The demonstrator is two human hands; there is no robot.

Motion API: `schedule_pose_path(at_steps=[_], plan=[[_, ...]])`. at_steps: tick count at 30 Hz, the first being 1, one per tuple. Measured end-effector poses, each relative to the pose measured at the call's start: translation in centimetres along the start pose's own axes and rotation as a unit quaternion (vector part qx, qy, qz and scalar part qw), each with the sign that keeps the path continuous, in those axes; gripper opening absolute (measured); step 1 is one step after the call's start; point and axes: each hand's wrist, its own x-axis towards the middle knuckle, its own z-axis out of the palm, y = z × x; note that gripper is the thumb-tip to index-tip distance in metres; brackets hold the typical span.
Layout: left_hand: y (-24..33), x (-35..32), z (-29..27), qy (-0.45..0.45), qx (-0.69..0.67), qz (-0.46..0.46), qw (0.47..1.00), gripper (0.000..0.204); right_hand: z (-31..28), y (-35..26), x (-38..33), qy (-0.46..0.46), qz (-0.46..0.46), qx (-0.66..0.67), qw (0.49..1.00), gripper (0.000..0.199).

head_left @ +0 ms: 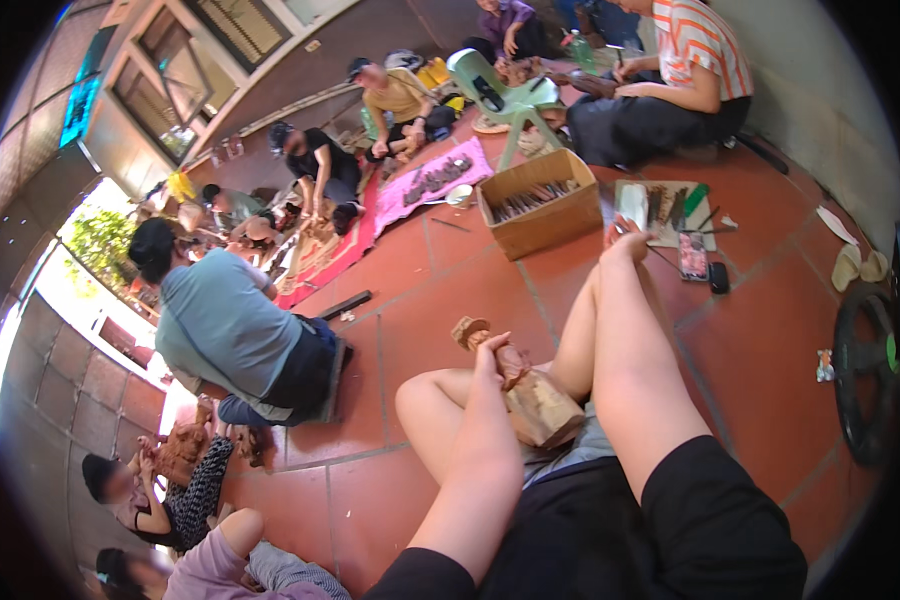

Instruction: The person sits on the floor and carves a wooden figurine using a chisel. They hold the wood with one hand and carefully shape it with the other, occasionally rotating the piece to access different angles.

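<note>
My left hand (pixel 491 362) is closed round the neck of a wooden carved figure (pixel 513 367) that rests over my lap. Its top has a hat-like shape, and its lower end is a squared, uncarved block. My right arm stretches forward, and my right hand (pixel 625 241) is at the near left edge of a pale board (pixel 660 190) with carving tools on it. The fingers there look drawn together, but what they hold is too small to make out. Just left of that hand stands an open cardboard box (pixel 540 232) with many thin-handled tools inside.
A phone (pixel 692 256) and a small black object (pixel 718 278) lie right of my right hand. A green plastic chair (pixel 515 100) stands beyond the box. Several people sit working on the tiled floor, one in a blue shirt (pixel 230 320) at left. A black fan-like ring (pixel 863 375) is far right.
</note>
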Motion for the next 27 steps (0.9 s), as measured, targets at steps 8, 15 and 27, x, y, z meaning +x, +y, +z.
schedule_pose_path(at_steps=[8,15,27], plan=[[-0.3,-1.1,-2.9,-0.097,-0.032,-0.023,0.995,0.091,-2.8,-0.5,6.8,-0.315,0.202,-0.024,0.927,0.057],[-1.4,-0.3,-5.0,-0.287,-0.109,-0.003,0.952,0.112,-2.1,1.0,3.1,-0.344,0.036,-0.239,0.907,0.040],[-1.0,1.2,-6.5,-0.282,-0.125,-0.033,0.951,0.074,-13.8,6.1,-8.9,-0.561,-0.018,-0.517,0.647,0.025]])
